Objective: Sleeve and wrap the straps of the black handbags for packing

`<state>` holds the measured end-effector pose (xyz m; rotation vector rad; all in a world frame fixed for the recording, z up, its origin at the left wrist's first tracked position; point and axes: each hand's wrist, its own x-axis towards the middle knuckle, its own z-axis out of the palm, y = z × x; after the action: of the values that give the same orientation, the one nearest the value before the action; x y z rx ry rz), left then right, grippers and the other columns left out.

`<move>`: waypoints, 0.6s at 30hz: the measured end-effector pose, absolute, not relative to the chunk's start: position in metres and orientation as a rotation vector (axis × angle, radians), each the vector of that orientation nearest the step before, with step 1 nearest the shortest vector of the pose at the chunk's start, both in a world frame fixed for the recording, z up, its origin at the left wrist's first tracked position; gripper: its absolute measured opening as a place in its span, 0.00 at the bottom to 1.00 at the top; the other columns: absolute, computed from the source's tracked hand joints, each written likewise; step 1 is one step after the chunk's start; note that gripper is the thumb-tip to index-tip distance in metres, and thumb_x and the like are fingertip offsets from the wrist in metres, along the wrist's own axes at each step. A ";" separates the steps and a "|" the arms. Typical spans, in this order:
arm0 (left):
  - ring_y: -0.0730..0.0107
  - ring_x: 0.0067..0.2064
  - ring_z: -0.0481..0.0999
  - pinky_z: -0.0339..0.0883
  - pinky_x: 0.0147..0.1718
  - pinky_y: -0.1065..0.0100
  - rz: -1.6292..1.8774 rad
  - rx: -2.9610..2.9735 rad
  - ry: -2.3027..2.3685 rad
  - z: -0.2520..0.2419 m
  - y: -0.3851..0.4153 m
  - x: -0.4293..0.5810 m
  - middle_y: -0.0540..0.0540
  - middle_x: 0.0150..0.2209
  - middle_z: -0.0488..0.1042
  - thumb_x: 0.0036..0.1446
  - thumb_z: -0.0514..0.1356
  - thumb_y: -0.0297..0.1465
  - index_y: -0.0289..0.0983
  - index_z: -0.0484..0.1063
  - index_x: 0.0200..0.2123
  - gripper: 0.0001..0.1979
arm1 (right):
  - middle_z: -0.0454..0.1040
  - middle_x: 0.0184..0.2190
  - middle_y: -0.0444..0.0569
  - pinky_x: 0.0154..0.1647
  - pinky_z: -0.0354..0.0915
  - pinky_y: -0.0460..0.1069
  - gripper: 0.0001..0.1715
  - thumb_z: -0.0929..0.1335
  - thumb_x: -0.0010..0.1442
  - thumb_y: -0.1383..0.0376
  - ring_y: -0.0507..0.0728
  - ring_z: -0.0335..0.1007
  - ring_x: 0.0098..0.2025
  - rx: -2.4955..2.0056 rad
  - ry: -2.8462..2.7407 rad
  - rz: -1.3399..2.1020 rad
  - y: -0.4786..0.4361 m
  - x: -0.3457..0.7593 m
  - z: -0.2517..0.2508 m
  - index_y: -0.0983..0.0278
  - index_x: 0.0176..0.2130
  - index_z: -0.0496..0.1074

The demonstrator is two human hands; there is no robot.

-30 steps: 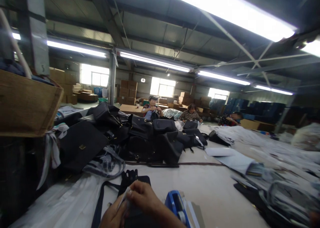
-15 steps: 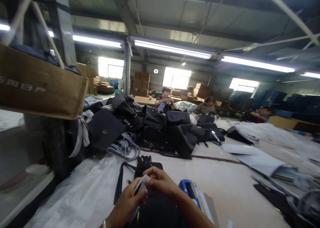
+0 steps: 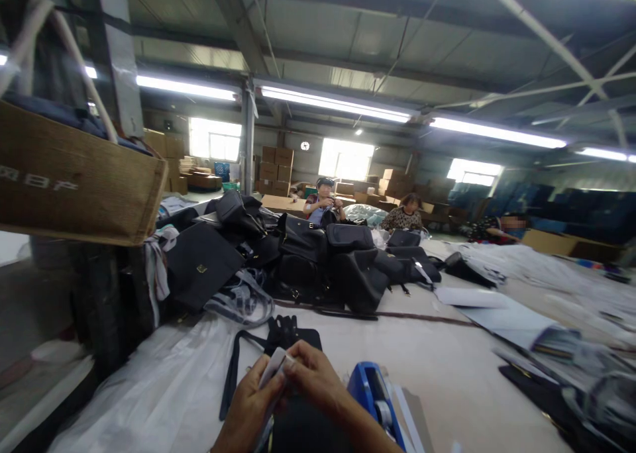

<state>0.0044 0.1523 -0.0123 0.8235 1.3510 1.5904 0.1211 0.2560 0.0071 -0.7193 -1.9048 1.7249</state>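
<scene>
Between my hands is a small whitish sheet-like piece (image 3: 273, 368), partly covered by the fingers; its exact kind is unclear. My left hand (image 3: 251, 400) is closed round its lower part. The fingertips of my right hand (image 3: 313, 373) pinch its upper right edge. Under both hands lies a black bag (image 3: 308, 423) with a strap (image 3: 230, 373) looping out to the left. A blue tape dispenser (image 3: 370, 393) stands on the table just right of my right forearm.
Black bags (image 3: 303, 241) are heaped across the table ahead. Clear plastic sheeting (image 3: 163, 373) covers the left side. A brown carrier bag (image 3: 79, 181) hangs by a post at left. White sheets (image 3: 501, 314) lie at right. Several people (image 3: 325, 204) sit beyond the heap.
My view has shifted slightly, so the scene sits a little further left. Both hands stay together on the whitish piece, and more of its upper end shows above my left fingers.
</scene>
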 end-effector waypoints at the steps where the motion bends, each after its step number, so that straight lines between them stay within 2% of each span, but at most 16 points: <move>1: 0.67 0.28 0.75 0.67 0.26 0.71 1.587 0.838 1.395 -0.012 0.153 0.004 0.49 0.29 0.76 0.50 0.65 0.48 0.37 0.72 0.39 0.23 | 0.69 0.22 0.40 0.27 0.59 0.44 0.19 0.71 0.54 0.52 0.50 0.65 0.25 -0.747 -1.882 1.715 0.256 0.119 0.005 0.65 0.33 0.69; 5: 0.57 0.40 0.78 0.70 0.37 0.66 1.594 0.941 1.615 -0.014 0.153 0.004 0.45 0.38 0.79 0.54 0.61 0.46 0.37 0.70 0.45 0.22 | 0.66 0.17 0.38 0.19 0.53 0.42 0.16 0.71 0.52 0.55 0.47 0.58 0.18 -0.910 -1.784 1.708 0.257 0.108 0.002 0.65 0.31 0.67; 8: 0.55 0.44 0.78 0.70 0.42 0.63 1.640 0.908 1.713 -0.014 0.151 0.006 0.43 0.42 0.79 0.54 0.61 0.46 0.39 0.65 0.46 0.22 | 0.63 0.13 0.35 0.14 0.49 0.42 0.15 0.70 0.49 0.56 0.46 0.52 0.13 -0.968 -1.734 1.753 0.256 0.101 0.003 0.63 0.29 0.65; 10: 0.57 0.42 0.79 0.69 0.40 0.64 1.615 0.977 1.762 -0.012 0.149 0.008 0.44 0.39 0.79 0.57 0.58 0.46 0.40 0.64 0.44 0.18 | 0.62 0.11 0.34 0.13 0.49 0.42 0.14 0.70 0.48 0.57 0.46 0.50 0.12 -0.983 -1.708 1.800 0.256 0.099 0.004 0.63 0.28 0.64; 14: 0.63 0.30 0.74 0.63 0.30 0.68 1.416 1.290 1.883 -0.010 0.148 0.007 0.50 0.29 0.74 0.63 0.51 0.43 0.42 0.65 0.36 0.12 | 0.62 0.12 0.34 0.14 0.51 0.42 0.13 0.68 0.46 0.59 0.46 0.51 0.12 -0.970 -1.649 1.928 0.255 0.102 0.005 0.63 0.31 0.64; 18: 0.64 0.29 0.72 0.61 0.29 0.69 1.325 1.451 1.931 -0.015 0.149 0.001 0.51 0.25 0.70 0.65 0.47 0.38 0.42 0.65 0.33 0.12 | 0.65 0.16 0.36 0.16 0.55 0.42 0.16 0.68 0.44 0.59 0.46 0.54 0.15 -0.883 -1.616 2.018 0.253 0.110 0.007 0.64 0.35 0.66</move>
<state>0.0005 0.1494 -0.0153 1.4514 1.9308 1.3254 0.1095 0.2528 0.0065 -0.8830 -1.6161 2.0178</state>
